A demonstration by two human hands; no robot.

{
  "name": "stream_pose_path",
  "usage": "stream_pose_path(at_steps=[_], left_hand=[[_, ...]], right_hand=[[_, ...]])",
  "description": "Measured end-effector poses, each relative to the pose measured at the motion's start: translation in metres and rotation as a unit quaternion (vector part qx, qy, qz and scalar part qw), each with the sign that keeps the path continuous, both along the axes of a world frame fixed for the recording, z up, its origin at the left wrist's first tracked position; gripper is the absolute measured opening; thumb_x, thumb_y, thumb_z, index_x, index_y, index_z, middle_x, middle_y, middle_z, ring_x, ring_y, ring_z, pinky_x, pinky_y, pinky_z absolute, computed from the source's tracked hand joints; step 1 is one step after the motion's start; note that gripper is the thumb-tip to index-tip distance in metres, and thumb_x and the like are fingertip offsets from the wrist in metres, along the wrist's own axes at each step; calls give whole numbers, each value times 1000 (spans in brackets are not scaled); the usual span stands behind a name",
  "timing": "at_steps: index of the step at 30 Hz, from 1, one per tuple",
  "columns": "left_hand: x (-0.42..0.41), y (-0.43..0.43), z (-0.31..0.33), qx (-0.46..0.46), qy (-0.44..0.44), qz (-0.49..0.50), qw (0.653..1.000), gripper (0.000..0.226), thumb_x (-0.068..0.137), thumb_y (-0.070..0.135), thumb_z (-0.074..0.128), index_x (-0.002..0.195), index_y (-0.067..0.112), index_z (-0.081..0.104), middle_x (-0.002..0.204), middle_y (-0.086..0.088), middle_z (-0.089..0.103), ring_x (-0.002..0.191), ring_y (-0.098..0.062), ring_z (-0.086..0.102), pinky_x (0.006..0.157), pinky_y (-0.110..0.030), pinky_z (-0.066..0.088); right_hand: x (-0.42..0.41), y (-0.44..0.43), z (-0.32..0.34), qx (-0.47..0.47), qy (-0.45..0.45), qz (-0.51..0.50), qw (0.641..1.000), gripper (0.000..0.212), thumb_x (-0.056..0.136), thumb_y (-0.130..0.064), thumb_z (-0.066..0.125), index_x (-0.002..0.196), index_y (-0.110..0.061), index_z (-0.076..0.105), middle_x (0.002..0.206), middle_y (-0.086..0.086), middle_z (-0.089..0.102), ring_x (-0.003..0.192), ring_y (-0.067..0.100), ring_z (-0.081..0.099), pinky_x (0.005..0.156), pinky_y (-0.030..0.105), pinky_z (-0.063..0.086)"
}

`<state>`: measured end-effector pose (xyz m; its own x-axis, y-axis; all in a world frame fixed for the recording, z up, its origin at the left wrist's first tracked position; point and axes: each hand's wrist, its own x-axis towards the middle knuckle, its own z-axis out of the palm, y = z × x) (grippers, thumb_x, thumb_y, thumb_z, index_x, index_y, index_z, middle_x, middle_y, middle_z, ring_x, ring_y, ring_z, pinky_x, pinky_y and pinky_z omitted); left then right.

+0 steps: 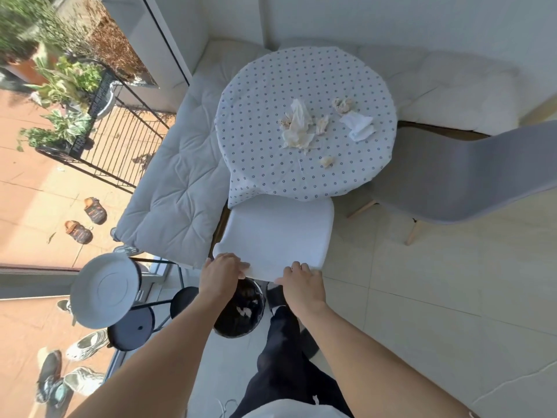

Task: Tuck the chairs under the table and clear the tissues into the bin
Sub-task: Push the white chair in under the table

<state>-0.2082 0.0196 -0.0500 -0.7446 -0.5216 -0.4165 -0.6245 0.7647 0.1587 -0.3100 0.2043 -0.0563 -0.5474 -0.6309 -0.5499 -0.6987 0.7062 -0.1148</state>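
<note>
A round table point(265, 164) under a dotted white cloth stands ahead of me. Several crumpled tissues point(297, 125) lie near its middle, with a whiter one point(358, 125) to the right. A white chair point(277, 230) is partly under the table's near edge. My left hand point(221, 267) and my right hand point(303, 280) both grip the top of its backrest. A grey chair point(458, 176) stands pulled out at the right. A dark bin point(241, 309) with some tissue inside sits on the floor below my hands.
A white cushioned bench point(177, 182) wraps around the table's left and far sides. A black stool point(132, 327) and a white round tray point(105, 291) stand at the left by the open balcony door. Shoes lie on the terrace. Pale floor tiles point(437, 297) spread to the right.
</note>
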Motion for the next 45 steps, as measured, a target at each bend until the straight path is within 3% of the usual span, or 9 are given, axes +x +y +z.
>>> stream_pose_path(at_steps=[10, 15, 20, 25, 29, 32, 34, 37, 45], left_hand=[[-38, -29, -3, 4, 11, -37, 999, 41, 104, 16, 59, 136, 39, 70, 146, 7, 63, 142, -16, 52, 109, -40, 48], [-75, -45, -2, 10, -4, -42, 999, 47, 97, 17, 71, 138, 39, 67, 149, 6, 60, 140, -18, 55, 109, -42, 49], [-89, -58, 0, 2, -10, -56, 998, 47, 101, 10, 59, 136, 40, 70, 146, 6, 62, 135, -19, 58, 107, -41, 50], [-76, -57, -5, 47, 0, -33, 998, 49, 94, 13, 76, 136, 36, 70, 147, 5, 61, 137, -16, 57, 106, -41, 54], [-83, -57, 6, 89, -34, -10, 995, 43, 97, 10, 70, 136, 30, 72, 145, 4, 61, 133, -15, 59, 103, -39, 57], [-104, -59, 22, 79, -102, -33, 991, 29, 100, 24, 65, 127, 25, 76, 132, 3, 70, 123, -21, 66, 99, -39, 59], [-124, -58, 31, 105, -117, -51, 986, 32, 103, 37, 57, 119, 20, 79, 124, -1, 76, 116, -24, 70, 98, -39, 59], [-155, -47, 45, 149, -130, -79, 977, 38, 103, 49, 55, 126, 28, 76, 130, 3, 74, 120, -21, 68, 97, -33, 54], [-245, 10, 69, 204, -116, -139, 962, 40, 103, 49, 55, 129, 25, 74, 137, 3, 72, 128, -21, 65, 109, -36, 49]], right_hand=[[-36, -23, -7, -30, 24, -1, 999, 45, 113, -41, 32, 128, -9, 59, 121, 7, 62, 113, 29, 56, 87, 45, 50], [-66, -42, -8, -31, 28, -34, 999, 43, 113, -37, 32, 131, -9, 59, 124, 8, 62, 118, 29, 55, 91, 48, 49], [-75, -46, -14, -29, 41, -30, 998, 44, 112, -39, 31, 127, -10, 60, 120, 8, 62, 114, 30, 57, 89, 48, 51], [-61, -44, -21, -34, 41, -48, 997, 43, 111, -44, 32, 125, -13, 59, 119, 5, 63, 109, 29, 57, 78, 42, 47], [-74, -37, -12, -46, -79, -95, 991, 43, 110, -44, 41, 141, -17, 52, 140, 6, 54, 128, 30, 51, 93, 48, 49], [-90, -15, 5, -59, -172, -137, 974, 55, 107, -49, 45, 153, -19, 42, 153, 7, 45, 141, 30, 45, 110, 50, 45], [-99, 9, 16, -73, -171, -169, 968, 59, 106, -50, 46, 156, -22, 39, 157, 6, 44, 144, 29, 43, 115, 47, 41], [-113, 54, 29, -96, -147, -248, 953, 60, 105, -50, 47, 157, -21, 40, 156, 5, 47, 143, 26, 45, 117, 42, 39], [-142, 183, 65, -112, -80, -427, 894, 59, 106, -44, 50, 157, -17, 40, 157, 9, 46, 143, 28, 46, 118, 39, 37]])
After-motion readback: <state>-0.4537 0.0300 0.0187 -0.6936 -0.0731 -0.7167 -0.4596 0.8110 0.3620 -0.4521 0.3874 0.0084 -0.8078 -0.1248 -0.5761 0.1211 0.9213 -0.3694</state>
